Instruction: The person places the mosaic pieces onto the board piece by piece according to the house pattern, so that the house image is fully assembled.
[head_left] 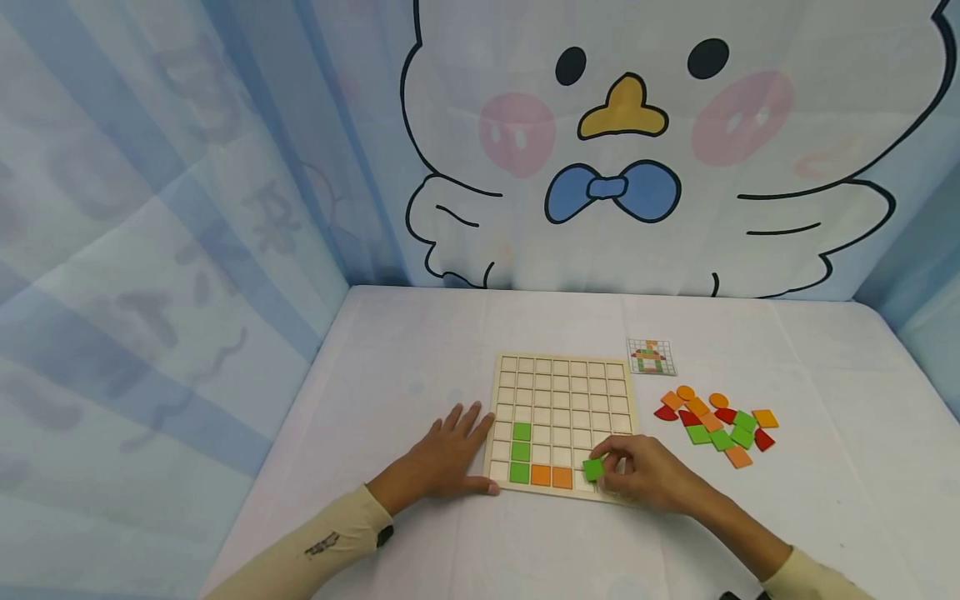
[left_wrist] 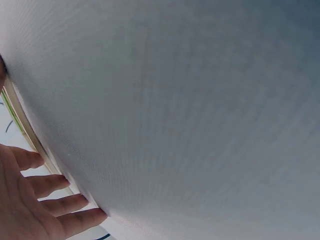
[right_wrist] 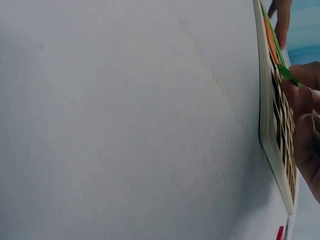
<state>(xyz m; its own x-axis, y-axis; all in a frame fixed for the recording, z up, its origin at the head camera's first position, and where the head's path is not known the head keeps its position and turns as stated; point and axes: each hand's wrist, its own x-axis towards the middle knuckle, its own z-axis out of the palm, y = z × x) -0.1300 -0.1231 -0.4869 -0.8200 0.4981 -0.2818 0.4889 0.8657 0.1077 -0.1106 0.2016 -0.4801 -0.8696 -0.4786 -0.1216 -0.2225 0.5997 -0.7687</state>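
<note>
A wooden grid board (head_left: 566,360) lies on the table, with three green square tiles (head_left: 521,452) in a column at its lower left. Two orange square tiles (head_left: 551,476) sit beside the lowest green one. My right hand (head_left: 647,473) pinches another green tile (head_left: 593,470) over the bottom row, just right of the orange pair; the right wrist view shows this green tile (right_wrist: 287,73) tilted between the fingertips. My left hand (head_left: 447,454) rests at the board's left edge, fingers spread and straight. In the left wrist view, the left fingers (left_wrist: 75,205) touch the board's side.
To the right of the board lies a loose pile of tiles (head_left: 710,421): green and orange squares, orange circles and red quarter-round pieces. A small pattern card (head_left: 652,357) lies behind the pile, near the board's far right corner. A printed curtain (head_left: 622,250) hangs behind the table.
</note>
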